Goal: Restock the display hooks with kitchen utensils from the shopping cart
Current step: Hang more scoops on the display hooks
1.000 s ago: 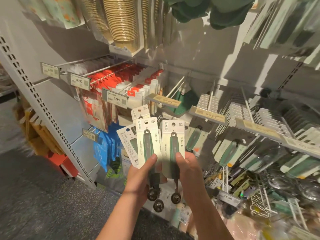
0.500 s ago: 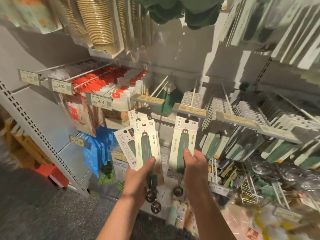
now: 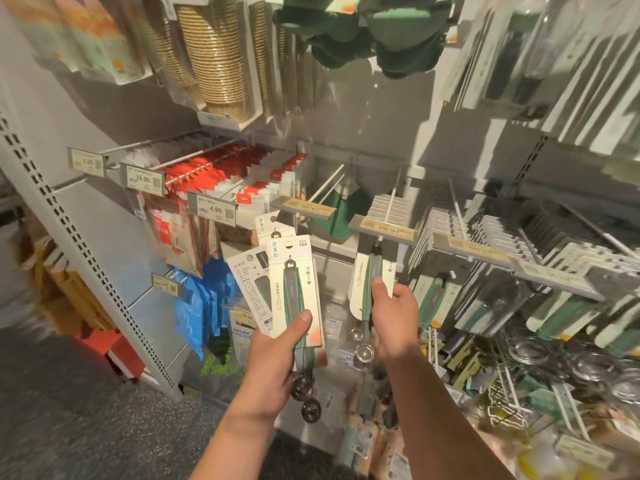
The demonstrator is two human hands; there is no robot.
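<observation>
Carded scoop [image 3: 372,289], pinched in right hand [image 3: 394,318], has risen to the hook's price tag [image 3: 382,230]; left hand [image 3: 277,355] still grips three.

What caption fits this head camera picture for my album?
Right hand lifts one carded scoop to a display hook; left hand holds more scoop cards.

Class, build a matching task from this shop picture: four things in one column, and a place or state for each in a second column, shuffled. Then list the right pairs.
Things
1. single carded scoop
2. fan of carded scoops
3. stack of gold paper cups
4. 4.99 price tag

Places or states
A. hanging near the top of the rack
B. gripped by the left hand
C. clipped on a hook end, in front of red-topped packs
D. raised by the right hand under a hook's price tag

Pairs: 1-D, 2-B, 3-A, 4-C
</observation>
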